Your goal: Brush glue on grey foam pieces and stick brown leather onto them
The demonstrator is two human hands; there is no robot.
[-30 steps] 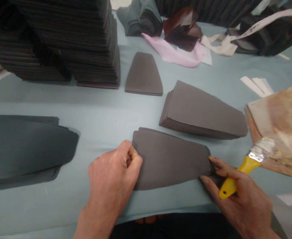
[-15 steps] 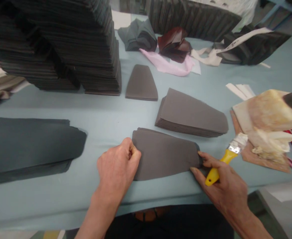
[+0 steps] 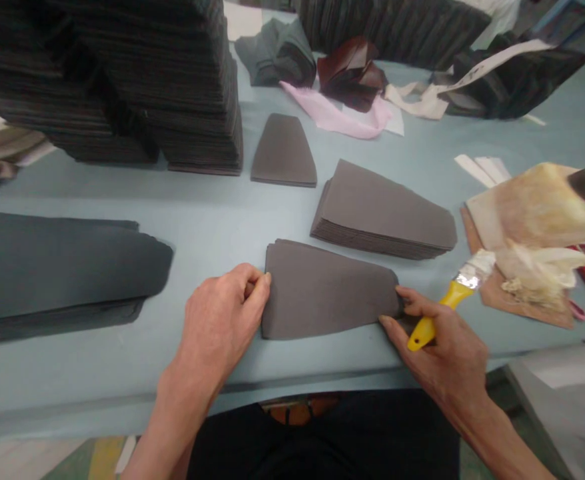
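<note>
A grey-brown tapered panel (image 3: 327, 290), seemingly lying on others like it, rests in front of me on the table. My left hand (image 3: 225, 310) is closed, thumb and bent forefinger pinching at the panel's wide left edge. At the narrow right end, thumb and forefinger of my right hand (image 3: 440, 350) touch the edges. That same hand holds a paintbrush (image 3: 445, 303) with a yellow handle, its whitish, crusted bristle end pointing away to the upper right. Just beyond lies a stack of similar panels (image 3: 387, 207). A smaller pile (image 3: 283, 150) sits farther back.
Tall dark stacks (image 3: 192, 87) rise at the back left. Dark green-grey pieces (image 3: 62, 270) lie left. On the right stands a stained, yellowish container (image 3: 537, 207) on a brown board (image 3: 512, 310). Crumpled scraps and a pink strip (image 3: 332, 120) lie behind.
The whole view has shifted, so the table appears higher. My left hand has drawn slightly left, its thumb now nearer the panel's edge. My right hand still holds the paintbrush at the narrow end.
</note>
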